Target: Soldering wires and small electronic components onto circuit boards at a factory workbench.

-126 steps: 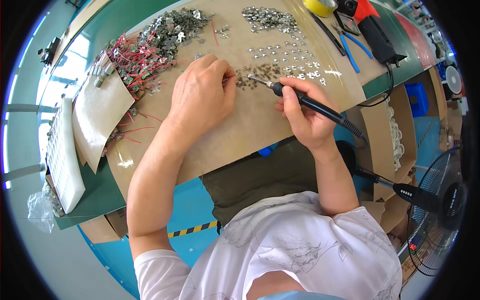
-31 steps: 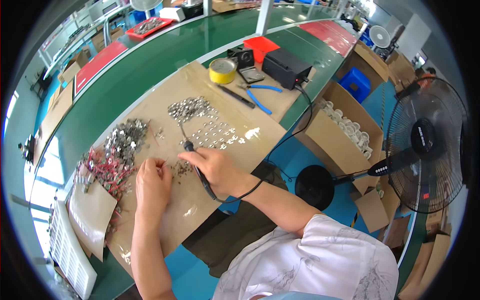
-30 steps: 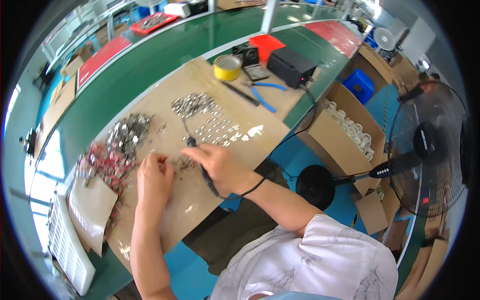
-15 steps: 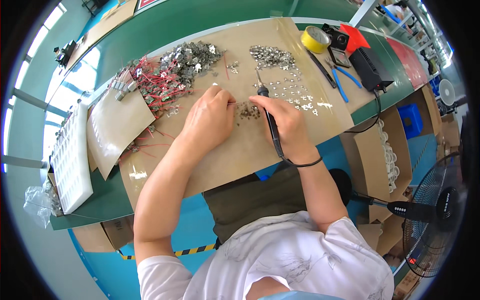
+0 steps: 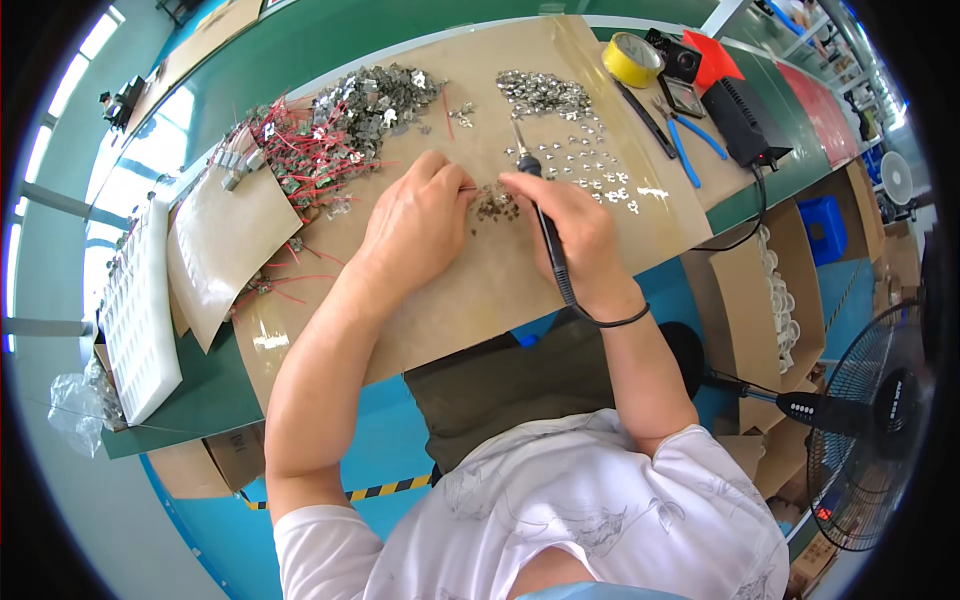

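Note:
My right hand [image 5: 580, 235] is closed round the black handle of a soldering iron [image 5: 550, 250], its metal tip pointing away from me. Close by on the left, my left hand [image 5: 415, 225] is pinched; what sits between its fingertips is too small to make out. Tiny dark brown parts [image 5: 497, 206] lie between the hands on the brown sheet [image 5: 400, 345]. Small silver parts [image 5: 600, 180] are spread beyond my right hand, with a heap of silver pieces [image 5: 543, 92] farther off. Beyond my left hand lies a pile of metal parts with red wires [image 5: 315, 150].
A yellow tape roll [image 5: 632, 60], blue-handled pliers [image 5: 684, 152] and a black power unit [image 5: 742, 125] stand at the far right. The iron's cord [image 5: 620, 322] loops by my right wrist. A white slotted tray [image 5: 140, 320] leans at the left; a fan [image 5: 865, 430] is at the right.
My left hand has shifted slightly away from me, its fingertips now farther up the sheet. My right hand still grips the soldering iron and has barely moved.

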`<state>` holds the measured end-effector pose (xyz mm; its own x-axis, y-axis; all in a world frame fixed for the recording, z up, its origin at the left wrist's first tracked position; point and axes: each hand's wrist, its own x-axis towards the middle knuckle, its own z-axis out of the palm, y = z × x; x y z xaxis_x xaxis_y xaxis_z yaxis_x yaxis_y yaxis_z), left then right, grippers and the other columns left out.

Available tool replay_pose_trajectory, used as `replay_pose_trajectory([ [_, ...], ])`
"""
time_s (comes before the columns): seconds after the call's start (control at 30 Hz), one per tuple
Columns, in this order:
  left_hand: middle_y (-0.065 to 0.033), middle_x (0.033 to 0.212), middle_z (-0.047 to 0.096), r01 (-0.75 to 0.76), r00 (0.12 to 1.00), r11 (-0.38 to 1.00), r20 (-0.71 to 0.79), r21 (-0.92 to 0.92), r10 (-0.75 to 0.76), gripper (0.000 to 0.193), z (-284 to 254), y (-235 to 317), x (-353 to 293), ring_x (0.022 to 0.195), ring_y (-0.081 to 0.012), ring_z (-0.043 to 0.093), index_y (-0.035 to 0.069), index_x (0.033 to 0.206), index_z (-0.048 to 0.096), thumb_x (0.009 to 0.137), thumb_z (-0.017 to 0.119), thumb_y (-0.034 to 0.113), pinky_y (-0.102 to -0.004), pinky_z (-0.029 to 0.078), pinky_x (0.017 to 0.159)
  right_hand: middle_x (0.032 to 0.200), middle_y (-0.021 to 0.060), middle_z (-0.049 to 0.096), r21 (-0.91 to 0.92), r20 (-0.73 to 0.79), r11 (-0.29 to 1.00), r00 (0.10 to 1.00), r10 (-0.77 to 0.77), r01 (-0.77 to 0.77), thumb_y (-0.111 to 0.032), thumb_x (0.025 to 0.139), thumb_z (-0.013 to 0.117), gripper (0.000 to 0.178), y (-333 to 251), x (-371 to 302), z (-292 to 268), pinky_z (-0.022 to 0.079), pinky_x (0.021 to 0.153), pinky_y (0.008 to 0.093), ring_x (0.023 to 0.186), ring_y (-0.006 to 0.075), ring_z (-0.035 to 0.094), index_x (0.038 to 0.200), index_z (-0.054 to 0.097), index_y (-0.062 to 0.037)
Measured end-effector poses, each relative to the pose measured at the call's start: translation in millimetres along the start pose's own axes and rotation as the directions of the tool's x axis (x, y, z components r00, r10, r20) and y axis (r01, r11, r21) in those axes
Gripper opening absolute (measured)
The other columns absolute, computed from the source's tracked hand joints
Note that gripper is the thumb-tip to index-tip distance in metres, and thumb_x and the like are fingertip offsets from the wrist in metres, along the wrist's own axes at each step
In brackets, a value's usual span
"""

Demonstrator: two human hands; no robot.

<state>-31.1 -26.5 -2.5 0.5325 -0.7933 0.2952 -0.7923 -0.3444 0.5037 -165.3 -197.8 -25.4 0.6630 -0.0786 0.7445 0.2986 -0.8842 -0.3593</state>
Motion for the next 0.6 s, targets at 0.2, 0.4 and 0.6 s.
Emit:
replay_pose_trajectory([
  [0.2,-0.0163,0.103,0.066,-0.010,1.000,1.000,-0.020,-0.007,0.010,0.011,3,2,-1,0.094,-0.0403,0.067,0.001,0.100,0.071,0.098,0.070,0.012,-0.0478,0.055,0.084,0.098,0.0094,0.079,0.312,0.024,0.850,0.898,0.440,-0.425,-0.010,0.106,0.068,0.034,-25,-25,-19,0.055,0.060,0.0236,0.065,0.0098,0.068,0.138,0.065,0.0006],
  [0.4,-0.0142,0.107,0.068,-0.004,1.000,0.999,0.014,0.037,0.004,0.015,2,4,-3,0.097,-0.0376,0.070,0.004,0.102,0.076,0.099,0.069,0.016,-0.0463,0.057,0.087,0.087,0.0118,0.076,0.432,0.029,0.757,0.847,0.531,-0.490,-0.001,0.103,0.065,0.022,-29,-35,-27,0.058,0.060,0.0237,0.065,0.0101,0.069,0.124,0.071,0.0051],
  [0.6,-0.0137,0.107,0.068,-0.024,1.000,0.999,0.009,0.048,0.024,0.015,5,3,-1,0.096,-0.0361,0.071,0.004,0.101,0.077,0.098,0.070,0.016,-0.0455,0.058,0.086,0.085,0.0091,0.075,0.418,0.021,0.783,0.867,0.498,-0.460,-0.002,0.101,0.067,0.020,-22,-35,-24,0.058,0.060,0.0233,0.065,0.0088,0.069,0.119,0.071,0.0048],
])
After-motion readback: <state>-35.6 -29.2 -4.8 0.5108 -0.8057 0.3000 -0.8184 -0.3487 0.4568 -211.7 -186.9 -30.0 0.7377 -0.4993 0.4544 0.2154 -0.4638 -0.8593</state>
